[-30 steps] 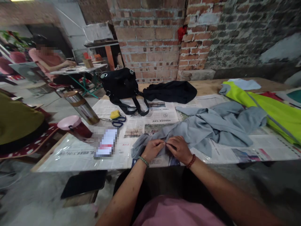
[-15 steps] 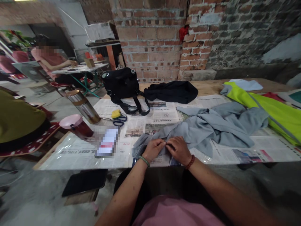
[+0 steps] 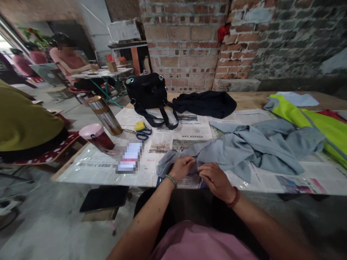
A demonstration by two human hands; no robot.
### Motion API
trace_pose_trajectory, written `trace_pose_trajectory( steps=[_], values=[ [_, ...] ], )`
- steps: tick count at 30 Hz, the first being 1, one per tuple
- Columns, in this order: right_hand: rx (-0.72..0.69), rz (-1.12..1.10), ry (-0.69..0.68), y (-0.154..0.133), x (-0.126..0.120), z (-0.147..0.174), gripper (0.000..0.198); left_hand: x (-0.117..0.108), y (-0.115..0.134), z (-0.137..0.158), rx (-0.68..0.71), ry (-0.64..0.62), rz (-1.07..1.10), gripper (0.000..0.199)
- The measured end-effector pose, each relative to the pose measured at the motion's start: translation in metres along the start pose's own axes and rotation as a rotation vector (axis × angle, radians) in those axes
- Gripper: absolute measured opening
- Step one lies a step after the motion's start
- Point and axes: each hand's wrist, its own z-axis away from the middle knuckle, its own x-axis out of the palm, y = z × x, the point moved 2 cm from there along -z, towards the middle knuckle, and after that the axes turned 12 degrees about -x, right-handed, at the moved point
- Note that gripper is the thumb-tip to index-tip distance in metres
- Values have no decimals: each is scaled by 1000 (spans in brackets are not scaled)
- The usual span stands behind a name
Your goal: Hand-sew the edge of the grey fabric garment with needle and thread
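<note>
A crumpled grey garment [image 3: 233, 150] lies across the newspaper-covered table in front of me. My left hand [image 3: 183, 169], with a green bead bracelet at the wrist, is closed in a pinch on the garment's near left part. Just to its right, my right hand [image 3: 215, 179], wearing a reddish bracelet, has thumb and fingertips drawn together. A small gap lies between the two hands. Whatever the right fingertips hold is too small to make out. The cloth under both hands is partly hidden by them.
Left of the garment lie a phone [image 3: 130, 157], dark-handled scissors [image 3: 143, 133] and a yellow object [image 3: 140, 125]. A pink-lidded cup [image 3: 97, 137] and a steel flask [image 3: 105, 117] stand beyond. Further back are a black bag [image 3: 148, 92] and dark cloth [image 3: 206, 103]; rightward, a yellow vest [image 3: 306, 119].
My right hand has drawn away from the left, to the right and slightly toward me. The left hand keeps its pinch on the garment. The whole view has shifted a little.
</note>
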Motion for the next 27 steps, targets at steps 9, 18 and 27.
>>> trace_pose_trajectory(
  steps=[9,18,27],
  values=[
    [896,-1084,284,26,-25,-32,22,-1,6,2,-42,-15,13,24],
    [704,-708,355,96,-49,-96,22,-1,1,0,-31,-34,-16,27],
    [497,-308,414,131,-74,-122,15,-1,4,0,-72,-5,12,28]
  ],
)
